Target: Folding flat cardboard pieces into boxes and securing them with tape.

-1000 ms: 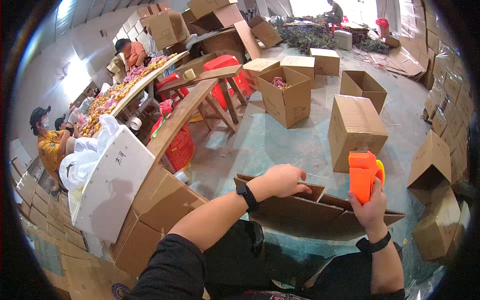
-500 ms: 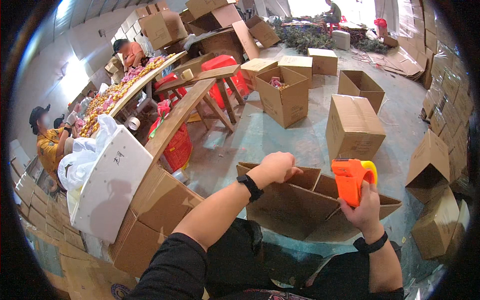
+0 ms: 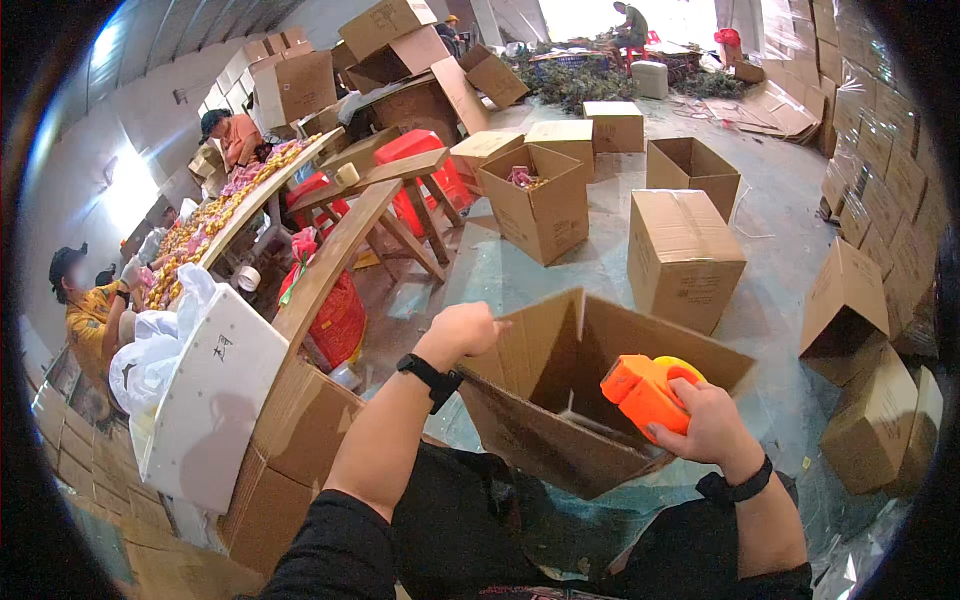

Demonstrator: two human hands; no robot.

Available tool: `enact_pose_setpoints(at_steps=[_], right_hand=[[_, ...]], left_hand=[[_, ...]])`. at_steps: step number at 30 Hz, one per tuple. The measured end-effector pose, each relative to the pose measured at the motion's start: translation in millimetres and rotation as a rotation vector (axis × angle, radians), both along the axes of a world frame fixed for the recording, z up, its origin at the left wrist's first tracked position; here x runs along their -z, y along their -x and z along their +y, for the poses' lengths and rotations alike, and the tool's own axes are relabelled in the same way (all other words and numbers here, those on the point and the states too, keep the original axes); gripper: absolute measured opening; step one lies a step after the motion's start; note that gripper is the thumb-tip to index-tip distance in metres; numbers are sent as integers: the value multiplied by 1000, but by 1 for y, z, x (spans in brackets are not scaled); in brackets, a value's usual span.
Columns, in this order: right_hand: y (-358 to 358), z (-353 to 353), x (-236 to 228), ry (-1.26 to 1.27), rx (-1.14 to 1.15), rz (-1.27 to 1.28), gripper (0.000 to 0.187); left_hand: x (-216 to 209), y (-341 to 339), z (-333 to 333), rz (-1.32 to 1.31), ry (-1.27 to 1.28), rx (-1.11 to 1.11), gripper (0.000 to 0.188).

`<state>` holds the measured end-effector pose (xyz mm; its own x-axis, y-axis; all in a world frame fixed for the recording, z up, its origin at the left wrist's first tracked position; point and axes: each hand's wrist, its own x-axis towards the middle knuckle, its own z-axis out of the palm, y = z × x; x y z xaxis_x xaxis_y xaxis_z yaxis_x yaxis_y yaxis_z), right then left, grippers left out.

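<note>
A brown cardboard box (image 3: pixel 560 440) stands unfolded in front of my legs, its upper rim spread into a four-sided mouth. My left hand (image 3: pixel 465 330) is closed on the box's far left corner. An orange tape dispenser (image 3: pixel 645 392) with a yellow part is gripped in my right hand (image 3: pixel 712 425), over the box's near right side. My right fingers wrap its handle, close to the rim. Dark bands circle both my wrists.
A taped carton (image 3: pixel 685 255) sits just beyond the box, with more cartons (image 3: pixel 540 205) behind. On the left are a wooden bench (image 3: pixel 340 255), a white panel (image 3: pixel 215 385) and flattened cardboard (image 3: pixel 300 440). People work at a long table (image 3: pixel 255 195). Wrapped carton stacks (image 3: pixel 885 150) line the right.
The box has gone from nearly flat to spread apart. My left hand has moved left with its corner, and the tape dispenser has come lower and left, tilting. The whole view has shifted slightly.
</note>
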<state>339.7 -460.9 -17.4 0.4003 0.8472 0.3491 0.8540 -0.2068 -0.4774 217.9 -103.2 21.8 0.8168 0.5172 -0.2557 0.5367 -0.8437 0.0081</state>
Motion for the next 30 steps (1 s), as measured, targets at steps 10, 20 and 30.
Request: enact_pose_setpoints(at_steps=[10,20,30], right_hand=[[-1,4,7,-138,-25,96,46],[-4,14,38,-402,-132,790,41],[-19,16,49,-733,-142,1279,43]], left_hand=[[48,-5,-12,-190,275,13,40],[61,-1,-55,-111,187,129,63],[44,2,-107,427,493,304,144]])
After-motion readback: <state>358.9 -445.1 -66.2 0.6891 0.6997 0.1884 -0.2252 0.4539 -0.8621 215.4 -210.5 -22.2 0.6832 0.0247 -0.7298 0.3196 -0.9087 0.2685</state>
